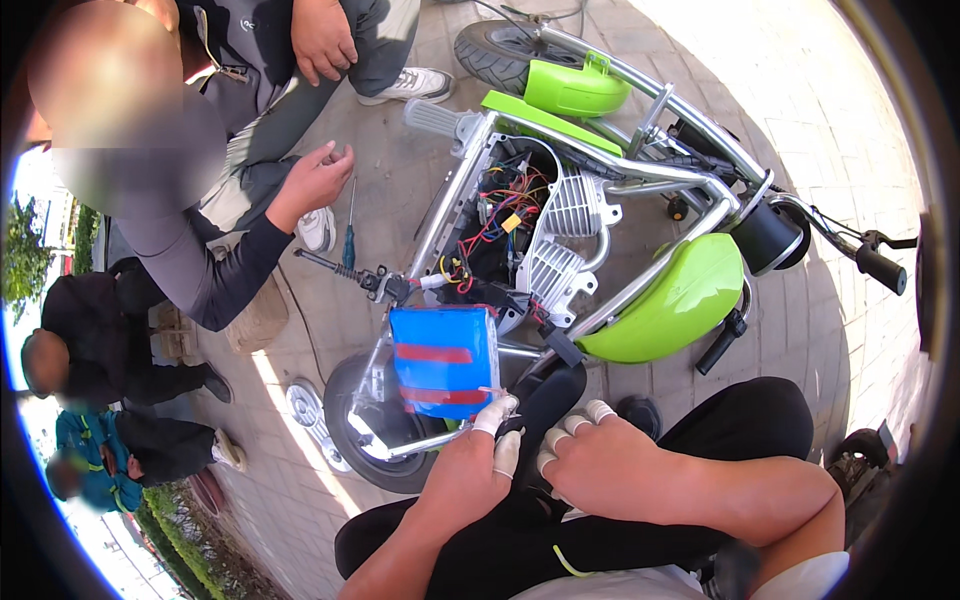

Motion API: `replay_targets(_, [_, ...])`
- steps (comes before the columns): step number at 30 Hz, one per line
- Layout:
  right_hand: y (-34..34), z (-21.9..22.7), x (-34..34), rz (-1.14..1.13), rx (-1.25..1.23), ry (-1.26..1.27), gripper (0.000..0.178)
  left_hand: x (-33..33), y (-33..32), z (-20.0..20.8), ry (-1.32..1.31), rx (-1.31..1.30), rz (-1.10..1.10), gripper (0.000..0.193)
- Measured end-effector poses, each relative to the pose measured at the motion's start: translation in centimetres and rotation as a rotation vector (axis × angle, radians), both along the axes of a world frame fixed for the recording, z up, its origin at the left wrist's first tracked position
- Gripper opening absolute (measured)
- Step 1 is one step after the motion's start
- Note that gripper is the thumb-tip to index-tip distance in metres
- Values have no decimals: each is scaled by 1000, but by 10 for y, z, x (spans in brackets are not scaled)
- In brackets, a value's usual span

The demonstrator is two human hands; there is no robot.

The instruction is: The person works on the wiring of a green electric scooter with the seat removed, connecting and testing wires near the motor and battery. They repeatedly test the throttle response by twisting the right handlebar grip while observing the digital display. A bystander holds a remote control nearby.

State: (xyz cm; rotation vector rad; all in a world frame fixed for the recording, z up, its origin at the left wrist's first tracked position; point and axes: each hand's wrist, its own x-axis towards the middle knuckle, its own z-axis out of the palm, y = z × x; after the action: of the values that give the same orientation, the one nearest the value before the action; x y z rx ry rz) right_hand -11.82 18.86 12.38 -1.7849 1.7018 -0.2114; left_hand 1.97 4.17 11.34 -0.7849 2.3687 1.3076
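Note:
A blue battery pack (446, 345) with red tape strips rests on the rear part of a small green motorbike frame (655, 265) that lies on its side. White covers wrap the fingertips of both my hands. My left hand (462, 482) is closed at the pack's near right corner, its fingers pinched around something too small to make out. To its right, my right hand (610, 470) is curled beside a black padded part (552, 385); what its fingers hold, if anything, is hidden. Colored wires (500, 215) with a yellow connector spill from the open housing beyond the pack.
A co-worker's hand (312, 182) hovers at the left above a screwdriver (349, 245) on the paving. The rear wheel (372, 420) lies below the pack, and handlebars (880, 268) stick out right. Two more people (105, 325) are farther left.

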Motion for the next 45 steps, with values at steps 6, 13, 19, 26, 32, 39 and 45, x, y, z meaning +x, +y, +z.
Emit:
replay_targets(6, [-11, -10, -14, -172, 8, -56, 22, -4, -5, -13, -60, 62, 11, 36])
replay_targets(13, [-24, -25, -30, -430, -134, -81, 17, -14, 1, -22, -160, 132, -197, 31])
replay_targets(19, [-37, -34, -23, -331, -1, -200, 19, -20, -6, -25, -153, 108, -365, 20])
replay_targets(26, [-48, -36, -35, -226, 125, -125, 23, -14, -11, -35, -169, 66, -344, 25])
replay_targets(32, [-56, -22, -41, -186, 205, -203, 15, -17, -25, -23, -179, 2, -363, 25])
replay_targets(39, [-51, -34, -40, -209, 214, -141, 20, -18, -30, -23, -170, 3, -405, 19])
replay_targets(45, [-60, -23, -43, -161, 323, -60, 20, -12, -35, -21, -72, -51, -362, 17])
